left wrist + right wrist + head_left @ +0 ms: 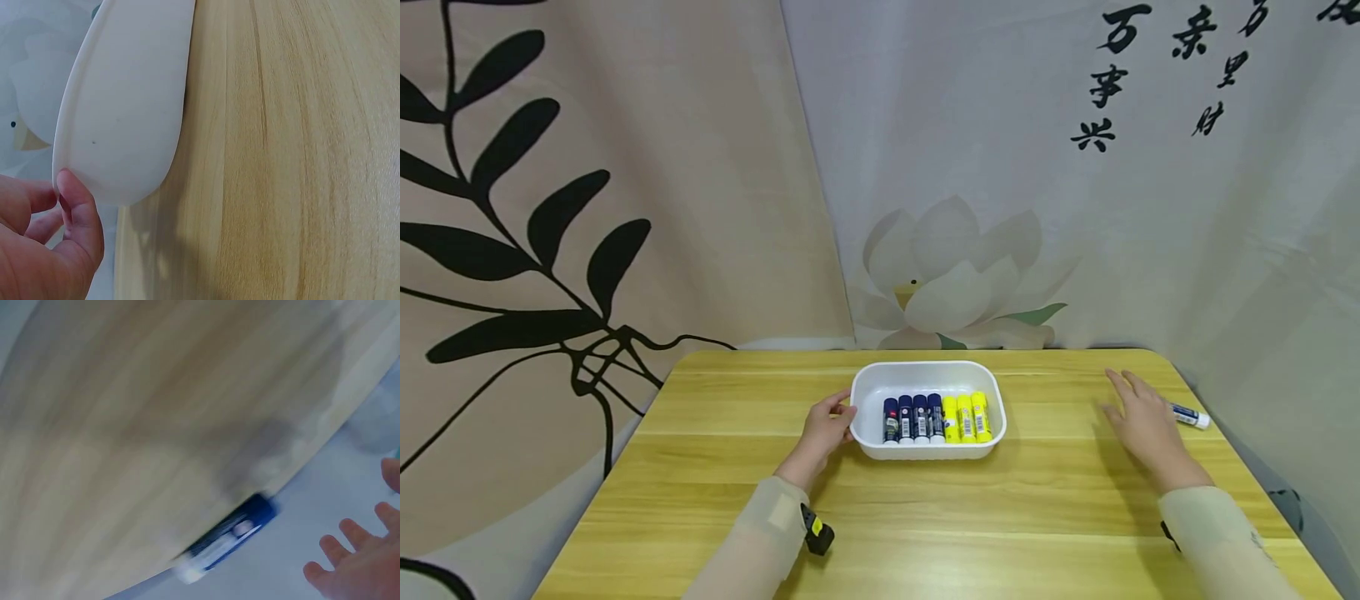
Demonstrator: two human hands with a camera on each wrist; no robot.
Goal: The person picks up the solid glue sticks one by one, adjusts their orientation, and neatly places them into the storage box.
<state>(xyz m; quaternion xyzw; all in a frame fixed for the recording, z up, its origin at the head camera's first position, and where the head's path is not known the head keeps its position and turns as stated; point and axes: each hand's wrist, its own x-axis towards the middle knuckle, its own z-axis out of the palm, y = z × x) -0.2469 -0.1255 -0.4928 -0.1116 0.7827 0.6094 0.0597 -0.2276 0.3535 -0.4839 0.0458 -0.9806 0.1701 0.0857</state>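
At the left end of a white plastic tray [928,452], my left hand [825,429] pinches the rim between thumb and fingers; the left wrist view shows the thumb against the tray's outer wall [119,112]. Standing side by side in the tray are several dark blue glue sticks [921,419] and three yellow glue sticks [966,419]. Far to the right, my right hand [1144,425] is over the table with its fingers spread and nothing in them. Beside it lies a loose blue glue stick [1191,416] with a white end, partly hidden by the hand in the head view.
The light wooden table [715,508] has rounded back corners, and the loose glue stick is close to its right edge. Behind the table hangs a pale cloth backdrop [970,150] with printed leaves, a flower and black characters.
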